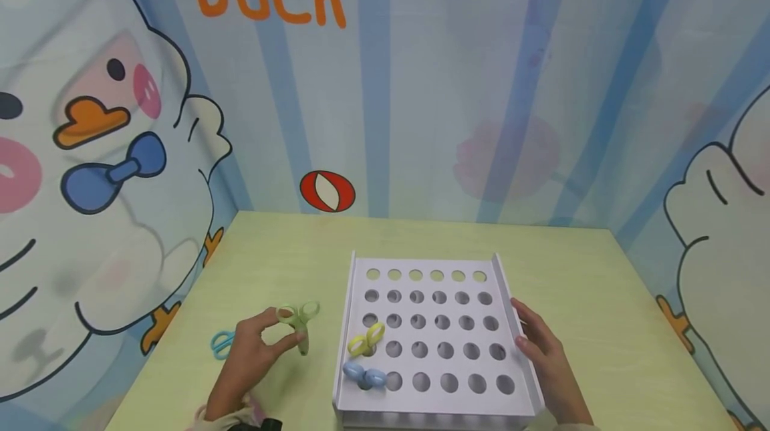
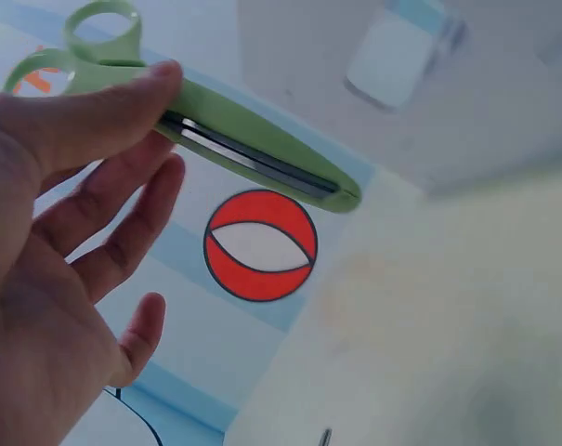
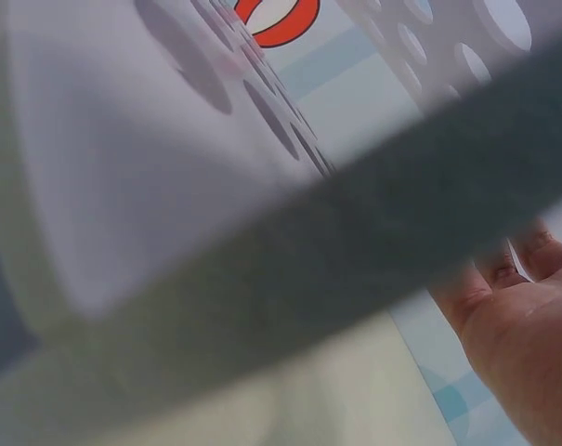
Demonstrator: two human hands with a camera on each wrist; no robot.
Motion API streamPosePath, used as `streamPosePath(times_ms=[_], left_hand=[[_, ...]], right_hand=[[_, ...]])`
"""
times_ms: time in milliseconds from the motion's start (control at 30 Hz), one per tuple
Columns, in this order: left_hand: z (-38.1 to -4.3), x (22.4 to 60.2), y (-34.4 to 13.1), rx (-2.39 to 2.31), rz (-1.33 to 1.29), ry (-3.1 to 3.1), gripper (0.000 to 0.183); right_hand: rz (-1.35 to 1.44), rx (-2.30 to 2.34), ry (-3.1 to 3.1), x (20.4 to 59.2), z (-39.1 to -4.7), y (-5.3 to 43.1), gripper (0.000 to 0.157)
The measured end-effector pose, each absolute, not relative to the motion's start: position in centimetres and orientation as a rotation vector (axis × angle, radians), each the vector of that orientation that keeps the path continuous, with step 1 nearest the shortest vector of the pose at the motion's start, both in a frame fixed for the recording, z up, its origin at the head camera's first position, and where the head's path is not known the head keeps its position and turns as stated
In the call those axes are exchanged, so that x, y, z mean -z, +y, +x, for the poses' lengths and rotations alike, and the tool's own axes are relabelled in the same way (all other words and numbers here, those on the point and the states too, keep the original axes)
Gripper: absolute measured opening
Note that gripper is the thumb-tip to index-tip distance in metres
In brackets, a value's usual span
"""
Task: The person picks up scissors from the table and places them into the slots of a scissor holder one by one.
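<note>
My left hand (image 1: pixel 249 354) pinches green scissors (image 1: pixel 303 341) between thumb and fingers, left of the white rack. Their handle loops point up and the blades down. In the left wrist view the closed green plastic blades (image 2: pixel 253 139) show a strip of metal along them. My right hand (image 1: pixel 550 361) rests against the right side wall of the white rack (image 1: pixel 433 404), which has rows of round holes. Yellow scissors (image 1: pixel 357 346) and blue scissors (image 1: pixel 374 377) stand in holes of the left column, only their handles showing.
Light-blue scissors (image 1: pixel 221 343) lie on the pale green table (image 1: pixel 289 244) behind my left hand, partly hidden by it. Raised walls edge the rack at left and right. A printed curtain (image 1: pixel 409 83) with ducks stands behind and around the table.
</note>
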State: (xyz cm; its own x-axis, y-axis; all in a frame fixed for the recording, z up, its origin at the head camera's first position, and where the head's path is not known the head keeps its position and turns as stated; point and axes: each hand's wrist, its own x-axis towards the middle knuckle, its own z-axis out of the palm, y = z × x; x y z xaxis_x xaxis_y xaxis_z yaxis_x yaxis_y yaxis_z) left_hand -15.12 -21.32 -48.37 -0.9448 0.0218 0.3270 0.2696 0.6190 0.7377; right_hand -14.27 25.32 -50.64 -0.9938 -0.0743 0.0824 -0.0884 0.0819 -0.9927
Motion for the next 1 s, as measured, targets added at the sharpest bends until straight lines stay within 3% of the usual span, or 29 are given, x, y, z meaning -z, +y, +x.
streamPosePath(times_ms=[200, 700, 1000], left_hand=[[-14.8, 46.0, -20.5, 1.561, -0.078, -2.458, 0.024], [-15.7, 42.3, -17.2, 1.659, -0.424, -2.164, 0.022], [-18.1, 42.8, -14.8, 1.472, -0.541, -2.305, 0.024]], right_hand=[[0.200, -2.118, -2.284, 50.6, -14.3, 25.3, 0.053], [0.159, -2.113, -2.299, 50.5, -14.3, 25.2, 0.053], [0.167, -2.130, -2.285, 50.8, -14.3, 25.3, 0.053]])
